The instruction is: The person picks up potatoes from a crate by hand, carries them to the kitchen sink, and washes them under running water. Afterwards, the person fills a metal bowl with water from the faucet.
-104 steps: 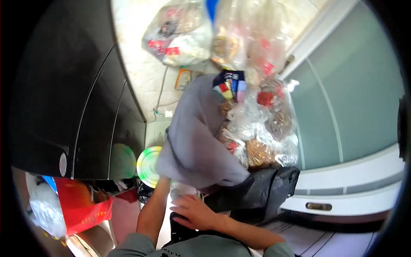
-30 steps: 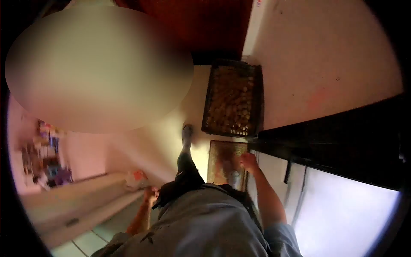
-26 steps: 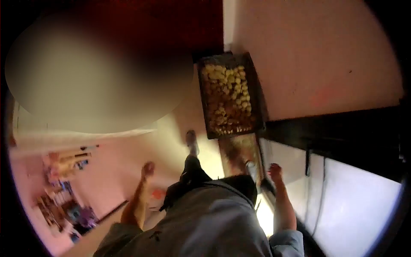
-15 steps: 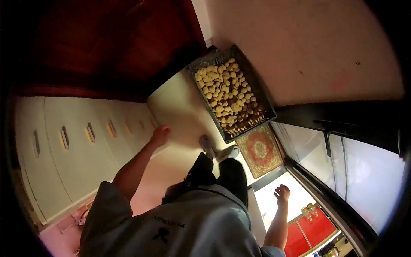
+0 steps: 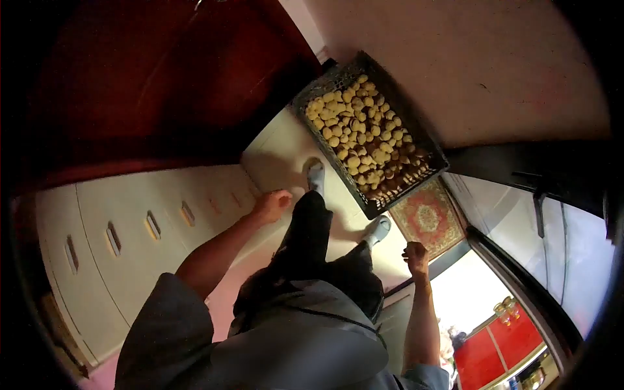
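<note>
A black plastic crate (image 5: 406, 193) filled with potato-like round, yellowish-brown pieces (image 5: 361, 133) lies in front of me, close to the wall. My left hand (image 5: 272, 207) hangs to the left of the crate, its fingers loosely curled in and nothing visible in them. On the other side, my right hand (image 5: 416, 258) is lifted near the patterned rug (image 5: 427, 221), below the crate's near corner in the view. Its fingers are bent in and partly shaded, and no object shows in them. Neither hand touches the crate.
Pale cabinet fronts with handles (image 5: 153, 225) line the left side. A dark red panel (image 5: 149, 84) fills the upper left. At right stand a black-framed glass door (image 5: 578, 253) and red cabinets (image 5: 481, 357). My feet are on the pale floor (image 5: 276, 146).
My feet have moved apart in a step. Both hands sit higher in the view, and the right fingers are more curled. The crate has shifted slightly right in view.
</note>
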Demonstrator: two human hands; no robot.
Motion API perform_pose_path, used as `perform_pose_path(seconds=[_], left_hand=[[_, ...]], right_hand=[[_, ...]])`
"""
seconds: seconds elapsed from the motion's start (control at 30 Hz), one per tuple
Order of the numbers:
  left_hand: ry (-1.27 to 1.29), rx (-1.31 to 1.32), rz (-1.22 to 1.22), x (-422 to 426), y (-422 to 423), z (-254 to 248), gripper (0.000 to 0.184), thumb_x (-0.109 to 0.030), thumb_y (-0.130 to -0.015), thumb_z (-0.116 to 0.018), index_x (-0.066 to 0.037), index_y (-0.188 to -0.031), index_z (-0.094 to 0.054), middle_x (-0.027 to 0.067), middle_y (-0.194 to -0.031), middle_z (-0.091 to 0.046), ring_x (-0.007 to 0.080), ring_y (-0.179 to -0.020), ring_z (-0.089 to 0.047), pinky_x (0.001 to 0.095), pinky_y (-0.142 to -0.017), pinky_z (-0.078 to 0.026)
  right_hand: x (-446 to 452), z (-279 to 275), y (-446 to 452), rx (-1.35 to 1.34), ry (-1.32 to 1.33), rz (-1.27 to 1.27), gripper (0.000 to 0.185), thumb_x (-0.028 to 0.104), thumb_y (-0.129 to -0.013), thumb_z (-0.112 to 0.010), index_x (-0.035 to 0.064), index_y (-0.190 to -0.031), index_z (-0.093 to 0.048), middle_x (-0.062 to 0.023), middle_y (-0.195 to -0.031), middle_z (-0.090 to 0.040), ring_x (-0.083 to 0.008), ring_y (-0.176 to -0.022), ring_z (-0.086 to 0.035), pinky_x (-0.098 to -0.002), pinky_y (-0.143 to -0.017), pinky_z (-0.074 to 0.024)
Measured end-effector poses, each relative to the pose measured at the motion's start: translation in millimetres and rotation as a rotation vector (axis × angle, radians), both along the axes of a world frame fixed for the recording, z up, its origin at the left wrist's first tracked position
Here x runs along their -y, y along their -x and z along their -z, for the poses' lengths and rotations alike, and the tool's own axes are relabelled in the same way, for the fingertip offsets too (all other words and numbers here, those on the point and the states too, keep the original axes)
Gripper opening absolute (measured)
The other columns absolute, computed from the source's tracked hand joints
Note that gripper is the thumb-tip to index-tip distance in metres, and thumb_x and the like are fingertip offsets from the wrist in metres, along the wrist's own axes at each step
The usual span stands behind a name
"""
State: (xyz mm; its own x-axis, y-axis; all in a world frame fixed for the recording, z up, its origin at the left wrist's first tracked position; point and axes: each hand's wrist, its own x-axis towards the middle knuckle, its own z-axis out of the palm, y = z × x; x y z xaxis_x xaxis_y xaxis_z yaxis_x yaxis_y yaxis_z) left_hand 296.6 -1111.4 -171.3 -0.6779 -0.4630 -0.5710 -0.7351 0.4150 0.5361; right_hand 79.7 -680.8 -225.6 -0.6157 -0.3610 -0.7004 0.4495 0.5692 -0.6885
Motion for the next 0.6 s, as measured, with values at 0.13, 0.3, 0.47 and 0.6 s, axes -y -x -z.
perform_pose_path(seconds=[0.13,0.3,0.47,0.6], left_hand=[[0.056,-0.115,0.236,33.0,86.3,39.4,0.021,-0.018,-0.084,-0.059,-0.005,-0.101,-0.062,0.0114,-0.087,-0.066,0.0251,-0.081,-0.065,0.0349,-0.071,-0.050],[0.037,-0.155,0.470,41.4,196.9,138.7,0.028,-0.023,-0.084,-0.060,-0.007,-0.108,-0.060,0.0141,-0.099,-0.065,0.0317,-0.091,-0.062,0.0375,-0.077,-0.049],[0.167,-0.299,0.566,5.0,241.4,208.3,0.065,-0.042,-0.070,-0.074,-0.004,-0.119,-0.053,0.0163,-0.118,-0.054,0.0322,-0.107,-0.053,0.0379,-0.090,-0.043],[0.168,-0.179,0.520,-4.5,224.1,265.7,0.083,-0.053,-0.062,-0.075,-0.004,-0.124,-0.046,0.0150,-0.123,-0.050,0.0332,-0.109,-0.051,0.0420,-0.093,-0.041]], right_hand=[[26.9,12.2,-32.6,0.070,-0.065,0.176,0.031,0.026,-0.087,-0.057,-0.0019,-0.102,-0.057,-0.0100,-0.080,-0.062,-0.0177,-0.068,-0.062,-0.0292,-0.059,-0.0504],[85.1,-5.2,-94.4,0.079,-0.086,0.589,0.031,0.024,-0.088,-0.056,-0.0027,-0.104,-0.056,-0.0115,-0.085,-0.062,-0.0192,-0.070,-0.062,-0.0292,-0.063,-0.0521],[149.2,35.6,-110.6,0.091,-0.398,0.349,0.037,0.029,-0.091,-0.054,-0.0022,-0.112,-0.054,-0.0174,-0.093,-0.062,-0.0229,-0.076,-0.063,-0.0342,-0.066,-0.0494],[158.0,72.1,-108.0,-0.164,-0.816,0.157,0.050,0.039,-0.092,-0.049,0.0024,-0.126,-0.044,-0.0200,-0.117,-0.053,-0.0212,-0.090,-0.061,-0.0339,-0.067,-0.0468]])
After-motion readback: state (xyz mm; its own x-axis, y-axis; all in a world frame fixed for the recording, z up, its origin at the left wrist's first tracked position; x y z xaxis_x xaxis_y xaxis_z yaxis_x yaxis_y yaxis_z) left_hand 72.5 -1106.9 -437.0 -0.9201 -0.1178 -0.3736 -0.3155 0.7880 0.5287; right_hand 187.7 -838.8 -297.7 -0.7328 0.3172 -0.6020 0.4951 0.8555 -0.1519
